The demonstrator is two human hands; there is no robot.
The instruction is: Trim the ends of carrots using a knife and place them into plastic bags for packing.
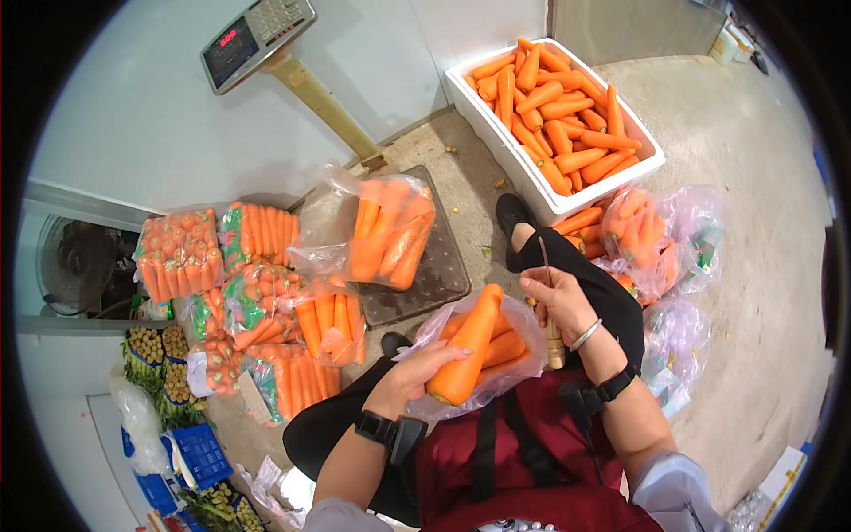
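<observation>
My left hand (418, 368) is closed on the thick lower end of a large carrot (470, 344). The carrot slants over an open clear plastic bag (533, 359) in my lap, where more carrots (506, 347) lie. In my right hand (562, 300) is a thin-bladed knife (556, 348); its wooden handle points down toward me and its narrow dark blade sticks up past my fingers. The knife is just right of the bag, apart from the carrot.
A white foam box (653, 166) of loose carrots stands ahead to the right. A filled bag of carrots (394, 232) rests on the platform scale (408, 306). Several packed carrot bags (292, 377) are piled at left. More plastic bags (675, 341) lie on the right.
</observation>
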